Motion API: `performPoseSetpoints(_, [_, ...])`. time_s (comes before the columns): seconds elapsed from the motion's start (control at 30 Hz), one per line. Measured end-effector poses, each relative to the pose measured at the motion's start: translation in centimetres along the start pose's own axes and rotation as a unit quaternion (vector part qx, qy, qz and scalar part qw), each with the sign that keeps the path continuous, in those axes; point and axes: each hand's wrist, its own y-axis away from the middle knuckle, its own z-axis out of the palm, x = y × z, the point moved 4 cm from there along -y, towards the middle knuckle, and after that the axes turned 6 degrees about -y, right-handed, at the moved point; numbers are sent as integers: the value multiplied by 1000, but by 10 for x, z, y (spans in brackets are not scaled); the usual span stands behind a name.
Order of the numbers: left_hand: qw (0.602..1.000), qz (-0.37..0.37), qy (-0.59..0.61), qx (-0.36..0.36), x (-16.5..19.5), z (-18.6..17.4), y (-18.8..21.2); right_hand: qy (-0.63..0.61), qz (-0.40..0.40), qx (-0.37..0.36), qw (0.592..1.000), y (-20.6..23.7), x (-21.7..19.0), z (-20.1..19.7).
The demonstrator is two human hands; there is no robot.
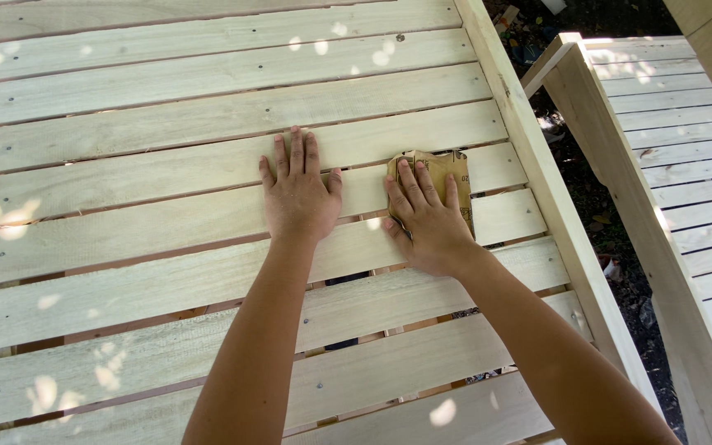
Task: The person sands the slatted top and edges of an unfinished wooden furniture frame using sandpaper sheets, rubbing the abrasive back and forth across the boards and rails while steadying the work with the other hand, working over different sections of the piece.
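My right hand presses flat on a folded piece of tan sandpaper that lies on a pale wooden slat. The sandpaper's top and right edges stick out past my fingers. My left hand rests flat, fingers together, on the same slatted surface just left of the sandpaper, holding nothing. Both forearms reach in from the bottom of the view.
The slats form a wide panel of pale planks with narrow gaps and screw heads, bounded on the right by a long side rail. A second slatted wooden frame stands to the right, with dark ground and litter between the two.
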Motion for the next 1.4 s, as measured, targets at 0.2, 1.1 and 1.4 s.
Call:
performPoseSetpoints(0.2, [1000,10,-6,23,-13,4,2,-63,76,18,995,-101,4,-32])
performPoseSetpoints(1.1, [995,-81,35,55,-75,5,17,-6,-157,-13,987,-5,-119,-7])
performPoseSetpoints(1.4, [995,-72,53,42,-76,5,17,-51,-60,21,997,-147,-127,-38])
